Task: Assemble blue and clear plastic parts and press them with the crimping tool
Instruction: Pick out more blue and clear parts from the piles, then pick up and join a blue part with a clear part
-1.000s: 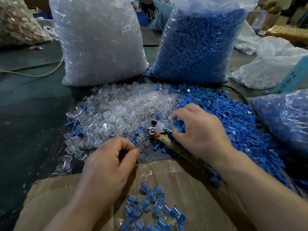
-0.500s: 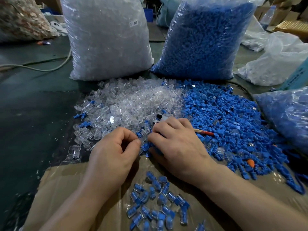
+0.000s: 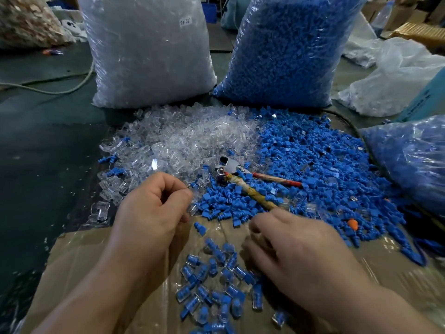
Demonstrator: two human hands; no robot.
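**Fingers (image 3: 168,186) curling beside the piles, crimping tool (image 3: 230,168) lying free**

Fingers of the left hand (image 3: 154,213) are curling into a loose fist, with the thumb pressing against the forefinger. Whether a part is sitting between them cannot be told. The right hand (image 3: 301,259) is showing blurred, its fingers (image 3: 256,239) bending down over the cardboard sheet (image 3: 96,261), and whether they are holding anything cannot be told. Neither hand is touching the crimping tool. It is lying with its metal head where the clear parts (image 3: 183,141) are meeting the blue parts (image 3: 313,160). Its two tape-wrapped handles, one yellowish and one red, are pointing toward the right hand. On the cardboard between the wrists, assembled parts (image 3: 212,285), blue inside clear, are lying scattered.

Behind the piles two big transparent bags are standing upright. The left bag (image 3: 149,56) is holding clear parts and carrying a small white label (image 3: 186,21) reading "SJ-017". The right bag (image 3: 289,49) is holding blue parts. A third bag (image 3: 414,160) at the right edge is holding bluish pieces. Lettering on a teal box (image 3: 431,97) beside it is too small to read.
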